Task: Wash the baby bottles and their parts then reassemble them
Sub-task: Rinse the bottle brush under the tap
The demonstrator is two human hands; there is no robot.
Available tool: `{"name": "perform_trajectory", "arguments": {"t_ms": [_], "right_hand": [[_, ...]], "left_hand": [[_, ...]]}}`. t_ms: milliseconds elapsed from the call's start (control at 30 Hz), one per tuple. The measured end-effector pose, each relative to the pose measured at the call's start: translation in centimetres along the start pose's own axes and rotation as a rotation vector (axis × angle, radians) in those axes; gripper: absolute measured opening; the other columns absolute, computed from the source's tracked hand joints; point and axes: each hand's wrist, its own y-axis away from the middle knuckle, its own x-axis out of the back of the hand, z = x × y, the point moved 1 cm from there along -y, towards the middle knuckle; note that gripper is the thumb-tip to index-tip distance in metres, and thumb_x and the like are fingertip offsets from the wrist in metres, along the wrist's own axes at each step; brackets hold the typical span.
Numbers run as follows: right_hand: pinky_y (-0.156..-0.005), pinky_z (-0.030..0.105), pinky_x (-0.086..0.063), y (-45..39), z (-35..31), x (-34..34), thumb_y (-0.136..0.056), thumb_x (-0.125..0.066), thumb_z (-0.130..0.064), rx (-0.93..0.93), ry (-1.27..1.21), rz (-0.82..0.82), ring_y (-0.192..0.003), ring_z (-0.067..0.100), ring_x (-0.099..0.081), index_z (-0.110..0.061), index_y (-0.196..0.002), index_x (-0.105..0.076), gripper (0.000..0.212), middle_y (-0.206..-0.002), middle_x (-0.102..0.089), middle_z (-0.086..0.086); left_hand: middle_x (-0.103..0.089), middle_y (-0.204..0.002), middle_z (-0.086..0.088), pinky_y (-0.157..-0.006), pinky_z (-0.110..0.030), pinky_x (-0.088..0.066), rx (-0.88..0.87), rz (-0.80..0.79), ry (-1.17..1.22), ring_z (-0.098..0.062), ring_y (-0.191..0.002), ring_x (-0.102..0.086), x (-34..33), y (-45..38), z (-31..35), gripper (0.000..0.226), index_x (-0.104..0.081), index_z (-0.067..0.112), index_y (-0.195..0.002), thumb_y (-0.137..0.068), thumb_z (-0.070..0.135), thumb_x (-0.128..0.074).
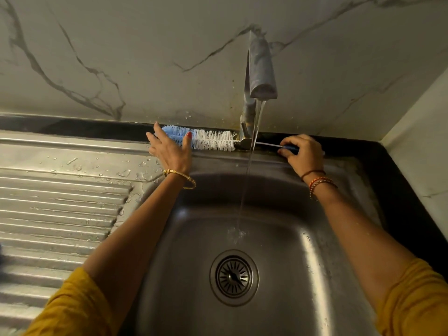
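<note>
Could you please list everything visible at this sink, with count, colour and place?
bottle brush: one, blue and white bristles, lying along the back ledge behind the basin
tap: one, steel, at the back, water running
sink: one, steel basin, centre
drain strainer: one, steel, basin floor
drainboard: one, steel, ribbed, wet, left of the basin
wall: marble-patterned, behind
left hand: one, fingers spread over the blue bristles
right hand: one, grips the brush's blue handle
sleeves: two, mustard yellow
</note>
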Motion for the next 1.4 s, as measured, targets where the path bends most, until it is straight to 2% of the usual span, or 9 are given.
{"name": "perform_trajectory", "arguments": {"t_ms": [133, 267, 633, 833, 933, 1033, 1133, 1267, 1400], "right_hand": [[-0.081, 0.032, -0.042, 0.3, -0.1, -0.1, -0.076, -0.072, -0.008, 0.016, 0.032, 0.006, -0.098, 0.034, -0.057, -0.002, -0.104, -0.068, 0.029, -0.102, -0.064, 0.02], [-0.085, 0.041, -0.047, 0.5, -0.2, 0.1, -0.075, -0.073, -0.009, -0.009, 0.052, 0.006, -0.101, 0.035, -0.055, -0.002, -0.105, -0.067, 0.031, -0.105, -0.062, 0.02], [-0.089, 0.035, -0.042, 1.3, -1.3, 0.6, -0.077, -0.073, -0.01, -0.052, 0.069, -0.028, -0.107, 0.033, -0.053, -0.001, -0.111, -0.064, 0.036, -0.113, -0.059, 0.019], [-0.083, 0.028, -0.04, 1.8, -2.9, 1.1, -0.083, -0.067, -0.013, -0.09, 0.006, 0.067, -0.107, 0.031, -0.054, -0.001, -0.112, -0.064, 0.031, -0.113, -0.06, 0.018], [-0.083, 0.028, -0.042, 2.1, -4.0, 0.9, -0.086, -0.063, -0.014, -0.138, -0.025, 0.062, -0.107, 0.029, -0.054, -0.003, -0.113, -0.063, 0.029, -0.114, -0.06, 0.016], [-0.091, 0.037, -0.044, 2.5, -4.1, 0.9, -0.087, -0.06, -0.01, -0.172, 0.035, -0.035, -0.111, 0.03, -0.052, -0.004, -0.115, -0.062, 0.029, -0.118, -0.059, 0.015], [-0.092, 0.033, -0.042, 3.0, -4.8, 1.5, -0.087, -0.057, -0.005, -0.189, -0.041, 0.002, -0.112, 0.03, -0.053, -0.002, -0.117, -0.061, 0.03, -0.12, -0.059, 0.017], [-0.081, 0.027, -0.045, 5.1, -6.4, 1.9, -0.088, -0.055, -0.003, -0.257, -0.195, -0.006, -0.102, 0.028, -0.059, -0.003, -0.121, -0.057, 0.034, -0.118, -0.06, 0.016], [-0.071, 0.027, -0.045, 8.8, -8.0, 2.5, -0.087, -0.057, -0.005, -0.356, -0.252, -0.021, -0.086, 0.023, -0.059, -0.005, -0.12, -0.057, 0.033, -0.109, -0.061, 0.015]], "left_hand": [[-0.004, -0.155, -0.017, -0.112, -0.041, -0.018, -0.024, 0.0, -0.013, -0.035, -0.141, -0.009, 0.0, 1.3, 0.3, 0.073, -0.017, 0.011, -0.147, -0.09, 0.036, -0.055], [-0.004, -0.155, -0.017, -0.113, -0.039, -0.012, -0.066, -0.021, -0.001, -0.034, -0.141, -0.007, 0.0, 2.5, 0.5, 0.07, -0.017, 0.01, -0.146, -0.091, 0.032, -0.054], [-0.006, -0.155, -0.016, -0.115, -0.036, -0.002, -0.091, -0.092, 0.038, -0.027, -0.144, -0.003, -0.3, 5.0, 1.4, 0.069, -0.015, 0.008, -0.146, -0.092, 0.023, -0.055], [-0.033, -0.144, -0.015, -0.11, -0.031, -0.022, -0.093, -0.085, 0.166, -0.026, -0.134, -0.029, 0.1, 6.7, 1.3, 0.058, -0.031, 0.005, -0.139, -0.089, 0.015, -0.058], [-0.04, -0.137, -0.014, -0.11, -0.038, -0.032, 0.007, -0.169, 0.319, -0.025, -0.128, -0.038, 0.0, 8.1, 1.5, 0.051, -0.037, 0.006, -0.135, -0.089, 0.013, -0.058], [-0.045, -0.132, -0.012, -0.104, -0.041, -0.04, 0.079, -0.253, 0.377, -0.024, -0.122, -0.046, 0.2, 9.2, 1.6, 0.047, -0.04, 0.007, -0.132, -0.089, 0.012, -0.058], [-0.052, -0.126, -0.012, -0.095, -0.04, -0.048, 0.115, -0.336, 0.4, -0.023, -0.114, -0.052, 0.7, 9.7, 1.5, 0.041, -0.044, 0.005, -0.128, -0.09, 0.013, -0.057], [-0.056, -0.107, -0.008, -0.062, -0.02, -0.048, 0.347, -0.437, 0.517, -0.017, -0.09, -0.053, 1.2, 10.5, 1.3, 0.033, -0.049, 0.004, -0.123, -0.091, 0.008, -0.054], [-0.054, -0.074, -0.001, -0.056, -0.02, -0.045, 0.448, -0.457, 0.511, -0.01, -0.06, -0.049, 2.4, 12.5, 0.3, 0.025, -0.059, 0.004, -0.114, -0.09, 0.007, -0.054]]}}
